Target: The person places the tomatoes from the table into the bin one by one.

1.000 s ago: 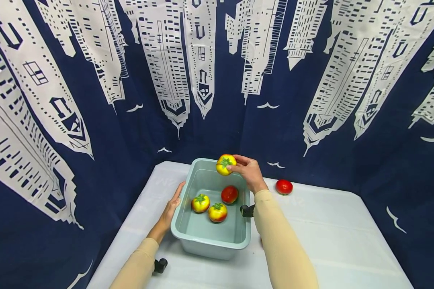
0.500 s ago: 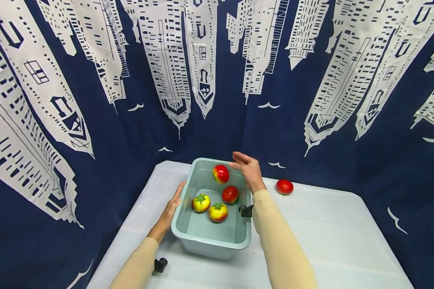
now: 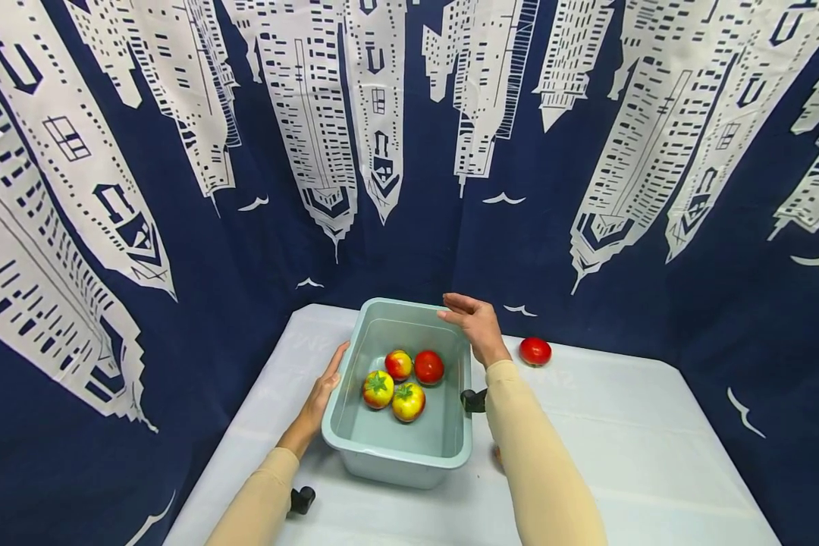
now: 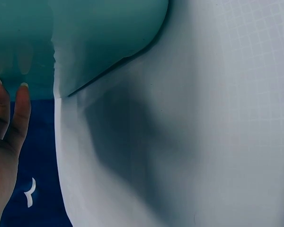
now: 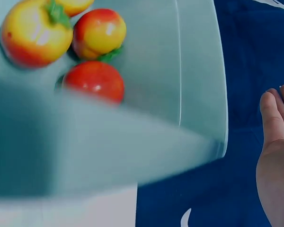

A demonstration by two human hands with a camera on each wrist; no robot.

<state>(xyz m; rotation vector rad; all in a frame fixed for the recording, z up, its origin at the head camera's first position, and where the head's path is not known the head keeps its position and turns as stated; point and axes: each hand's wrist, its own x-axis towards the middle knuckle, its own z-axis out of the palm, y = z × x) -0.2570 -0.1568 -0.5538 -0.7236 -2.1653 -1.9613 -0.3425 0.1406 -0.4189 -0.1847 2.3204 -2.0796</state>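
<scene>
A pale green-grey bin [image 3: 397, 458] stands on the table. Inside it lie a red tomato [image 3: 428, 367], a red-and-yellow tomato [image 3: 399, 365] and two yellow ones with green tops [image 3: 378, 389], [image 3: 409, 402]. My left hand [image 3: 319, 396] rests against the bin's left side, fingers straight; its fingertips touch the wall in the left wrist view. Over the bin's far right corner my right hand [image 3: 476, 324] is held with nothing in it, fingers extended. The right wrist view shows this empty hand [image 5: 277, 156] beyond the bin's rim [image 5: 223, 94].
A red tomato [image 3: 535, 351] lies on the white table [image 3: 628, 425] right of the bin. Part of another round object [image 3: 497, 455] shows beside the right sleeve. A dark blue cloth with white buildings [image 3: 423, 250] hangs behind the table.
My right hand has let go of the yellow-and-red tomato, which fell into the bin and lies beside the others. The right hand has shifted slightly right; the left has stayed put.
</scene>
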